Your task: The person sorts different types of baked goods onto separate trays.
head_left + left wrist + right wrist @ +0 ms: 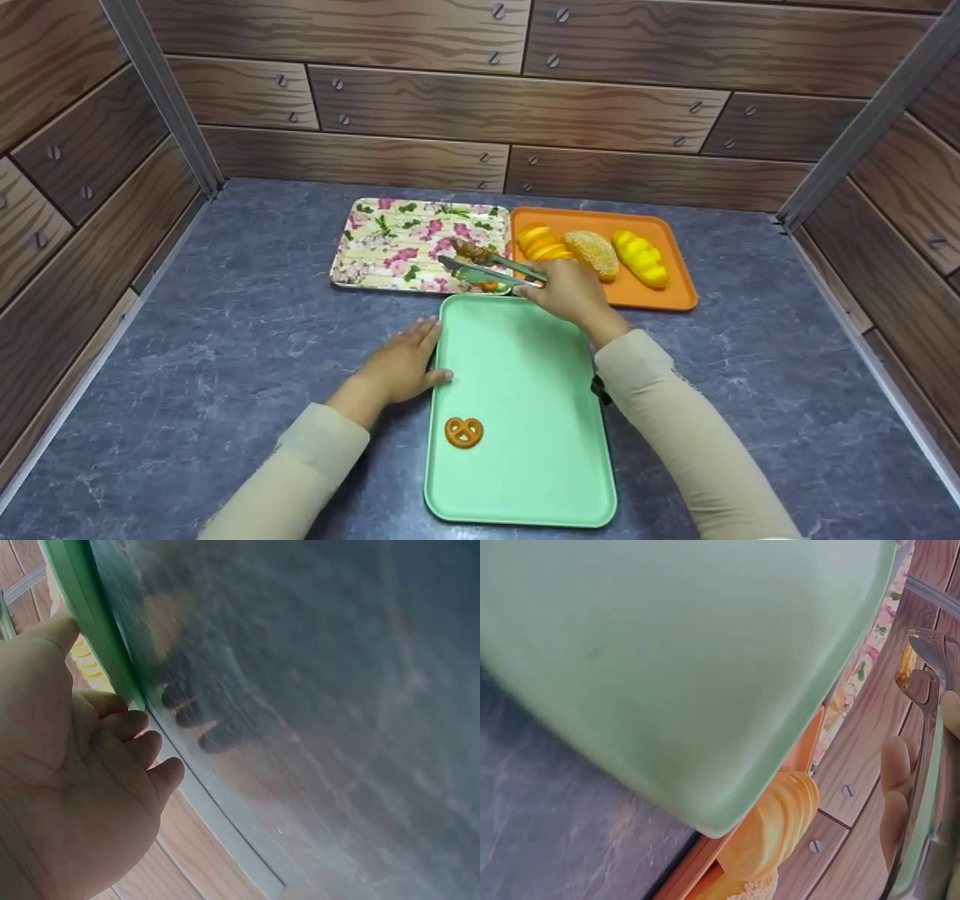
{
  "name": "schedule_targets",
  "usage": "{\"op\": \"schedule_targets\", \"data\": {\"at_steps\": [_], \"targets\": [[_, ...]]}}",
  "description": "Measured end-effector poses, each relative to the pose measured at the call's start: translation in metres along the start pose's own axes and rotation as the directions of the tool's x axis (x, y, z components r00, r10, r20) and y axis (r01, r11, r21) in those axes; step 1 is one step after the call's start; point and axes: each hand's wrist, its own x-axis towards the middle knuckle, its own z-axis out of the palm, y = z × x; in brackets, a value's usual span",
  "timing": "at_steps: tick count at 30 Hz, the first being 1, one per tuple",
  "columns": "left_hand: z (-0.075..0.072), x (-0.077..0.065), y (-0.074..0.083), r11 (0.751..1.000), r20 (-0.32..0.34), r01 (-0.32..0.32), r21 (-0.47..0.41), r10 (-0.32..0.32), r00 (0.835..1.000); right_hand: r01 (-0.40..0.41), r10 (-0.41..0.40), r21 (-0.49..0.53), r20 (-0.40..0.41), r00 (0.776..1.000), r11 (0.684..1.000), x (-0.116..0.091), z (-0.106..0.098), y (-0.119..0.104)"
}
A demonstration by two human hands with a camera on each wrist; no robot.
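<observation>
My right hand (568,291) grips metal tongs (491,270) with green on the handles. The tongs reach over the floral tray (375,255), and a glossy brown food piece (472,253) is at their tips. In the right wrist view, an amber-brown bit (906,666) shows at the tongs' ends, while the fingers (895,799) wrap the handles. Along the left edge of the light green tray (525,420) rests my left hand (403,364), its thumb over the rim. A small brown pretzel (463,433) lies on that green tray, near its lower left.
An orange tray (679,296) at back right bears a sliced yellow-orange bread (541,241), a sesame-topped bun (592,253) and a yellow loaf (640,259). Something green and orange (487,285) lies under the tongs. Wood-patterned walls (420,105) enclose the dark marbled tabletop (247,300).
</observation>
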Motion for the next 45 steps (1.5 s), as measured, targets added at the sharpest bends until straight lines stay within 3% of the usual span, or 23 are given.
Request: {"op": "schedule_targets", "data": {"at_steps": [13, 24, 34, 45], "targets": [[-0.001, -0.001, 0.0, 1.0, 0.001, -0.008, -0.002, 0.008, 1.0, -0.082, 0.082, -0.012, 0.068, 0.994, 0.997, 0.015, 0.013, -0.007], [0.0, 0.0, -0.001, 1.0, -0.026, -0.019, -0.005, 0.019, 0.999, -0.073, 0.077, -0.044, 0.097, 0.992, 0.996, 0.019, 0.021, -0.008], [-0.001, -0.001, 0.0, 1.0, -0.008, -0.004, -0.011, 0.004, 1.0, -0.048, 0.054, -0.057, 0.097, 0.994, 0.997, 0.019, 0.027, -0.01], [0.001, 0.0, -0.001, 1.0, -0.005, 0.006, -0.003, -0.006, 1.0, -0.065, 0.063, 0.025, 0.055, 0.996, 0.998, 0.016, 0.018, -0.004]]}}
